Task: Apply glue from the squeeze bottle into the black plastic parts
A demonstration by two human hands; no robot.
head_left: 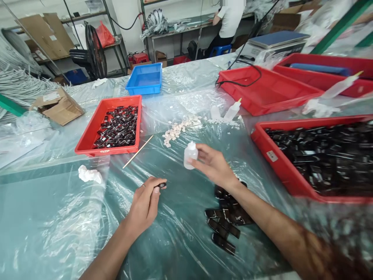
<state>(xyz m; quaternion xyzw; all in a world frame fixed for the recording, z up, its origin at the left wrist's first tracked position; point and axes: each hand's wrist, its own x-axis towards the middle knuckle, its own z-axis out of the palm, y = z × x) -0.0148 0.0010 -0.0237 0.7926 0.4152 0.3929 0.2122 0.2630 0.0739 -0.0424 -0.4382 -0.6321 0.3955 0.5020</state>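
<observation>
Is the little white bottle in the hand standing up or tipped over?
Upright: the right hand holds the small white bottle with its cap on top.

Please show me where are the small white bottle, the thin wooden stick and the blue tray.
small white bottle (pixel 190 155): head view, on the middle of its body, held by the right hand (pixel 214 165).
thin wooden stick (pixel 138 151): head view, on the middle of its length.
blue tray (pixel 145 90): head view, on its near wall.

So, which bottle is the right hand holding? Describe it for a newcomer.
Start at the plastic-covered table, midway between the two red trays of black parts. There the right hand holds a small white squeeze bottle. Unlike the two bottles lying farther back, it is upright.
</observation>
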